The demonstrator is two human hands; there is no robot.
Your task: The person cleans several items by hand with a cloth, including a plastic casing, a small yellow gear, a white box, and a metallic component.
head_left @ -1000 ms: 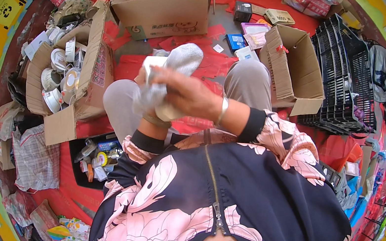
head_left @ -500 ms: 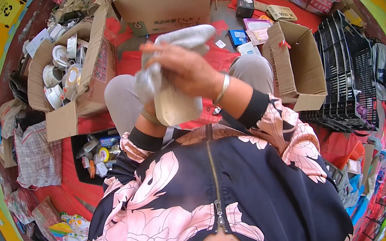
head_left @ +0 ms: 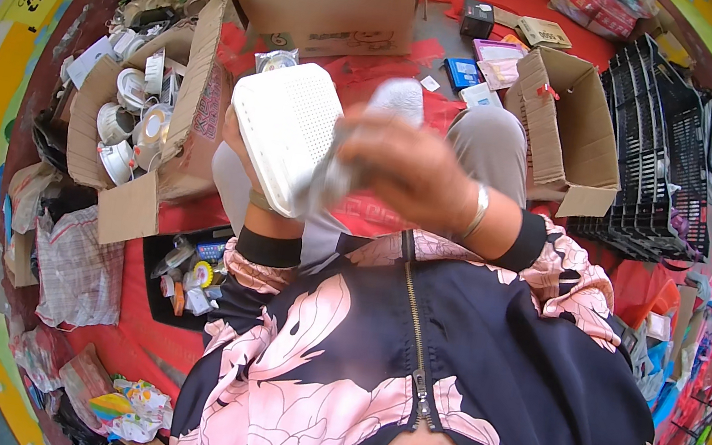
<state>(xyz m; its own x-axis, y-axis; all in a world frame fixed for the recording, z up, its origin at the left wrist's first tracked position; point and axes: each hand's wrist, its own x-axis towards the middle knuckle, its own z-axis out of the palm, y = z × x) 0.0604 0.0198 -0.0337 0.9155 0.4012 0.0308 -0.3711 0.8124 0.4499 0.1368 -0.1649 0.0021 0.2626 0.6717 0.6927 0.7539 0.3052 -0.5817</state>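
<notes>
My left hand (head_left: 237,142), mostly hidden, grips a white plastic box (head_left: 283,124) from its left and underside. The box is flat with rounded corners and rows of small vent holes on its face, like a router. It is held tilted above my knees. My right hand (head_left: 418,175) is closed on a grey cloth (head_left: 398,100), smeared by motion. One part of the cloth sticks up beyond my fingers; another part lies at the box's right edge. A small item in clear wrapping (head_left: 276,60) shows just beyond the box's far edge.
An open carton (head_left: 130,180) of round white fittings stands at left, with a black bin (head_left: 152,280) of small items nearer. A large carton (head_left: 329,30) is ahead. At right are a smaller carton (head_left: 565,116) and a black plastic crate (head_left: 651,156). Red sheeting covers the floor.
The white box has turned so its vented face shows, where cloth and hands covered much of it before. My right hand with the cloth has moved right, off most of the box.
</notes>
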